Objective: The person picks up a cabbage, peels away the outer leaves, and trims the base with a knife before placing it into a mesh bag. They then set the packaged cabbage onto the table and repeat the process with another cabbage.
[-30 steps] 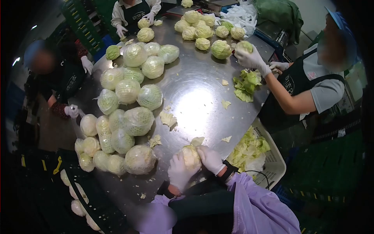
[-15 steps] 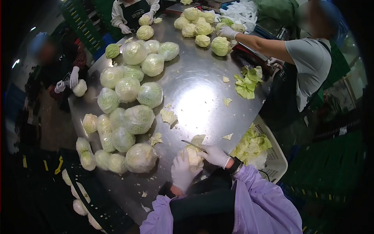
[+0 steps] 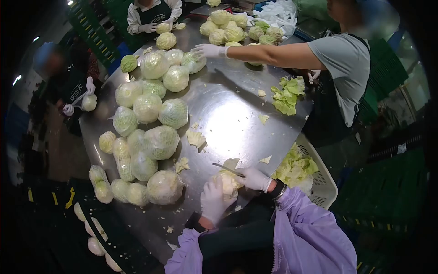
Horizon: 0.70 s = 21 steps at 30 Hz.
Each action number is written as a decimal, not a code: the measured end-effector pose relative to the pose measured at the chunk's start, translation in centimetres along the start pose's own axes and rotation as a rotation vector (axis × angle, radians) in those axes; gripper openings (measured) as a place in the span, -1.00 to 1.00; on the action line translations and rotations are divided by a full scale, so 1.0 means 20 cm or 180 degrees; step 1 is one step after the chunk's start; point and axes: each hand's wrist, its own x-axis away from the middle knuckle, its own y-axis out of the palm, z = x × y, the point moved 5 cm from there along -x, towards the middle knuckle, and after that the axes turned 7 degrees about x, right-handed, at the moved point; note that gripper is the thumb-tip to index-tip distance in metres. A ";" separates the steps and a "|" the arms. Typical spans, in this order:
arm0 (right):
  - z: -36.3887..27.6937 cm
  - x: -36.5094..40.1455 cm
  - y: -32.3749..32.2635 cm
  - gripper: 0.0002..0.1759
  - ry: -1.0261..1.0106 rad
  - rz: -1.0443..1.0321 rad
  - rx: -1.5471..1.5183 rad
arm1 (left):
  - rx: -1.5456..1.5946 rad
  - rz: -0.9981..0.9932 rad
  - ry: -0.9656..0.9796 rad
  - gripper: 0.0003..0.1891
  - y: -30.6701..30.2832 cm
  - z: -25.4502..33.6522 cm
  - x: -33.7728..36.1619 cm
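Observation:
Close to my body, a pale cabbage (image 3: 231, 183) is gripped from the left by my left hand (image 3: 215, 201), which wears a white glove. My right hand (image 3: 253, 179), gloved too, is closed around a knife (image 3: 228, 170); its handle is hidden in the fingers. The blade points left across the top of the cabbage. A loose leaf piece (image 3: 231, 163) stands up just beyond the blade. Left of my hands sits a large wrapped cabbage (image 3: 165, 187), with a torn leaf scrap (image 3: 181, 165) beside it.
Several wrapped cabbages (image 3: 148, 108) cover the table's left side. A white basket (image 3: 325, 182) of trimmed leaves stands at my right. A co-worker's arm (image 3: 260, 54) reaches across the far table. Two other people work at the far left, near green crates (image 3: 91, 34).
The right-hand co-worker's gloved hand has swung left from the unwrapped cabbages to a wrapped one. My hands, knife and cabbage have hardly moved.

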 end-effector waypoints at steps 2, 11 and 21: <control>0.06 0.01 0.00 -0.64 -0.0018 0.0199 -0.0022 | 0.0067 0.0043 0.0077 -0.08 0.01 -0.02 0.01; 0.20 -0.03 -0.05 -0.51 0.0360 0.0439 0.0103 | 0.1205 -0.0007 0.0364 -0.01 0.00 -0.32 0.14; 0.02 -0.10 0.07 -0.65 0.0249 0.0135 -0.0723 | 0.1305 0.0119 0.0515 0.00 0.02 -0.32 0.20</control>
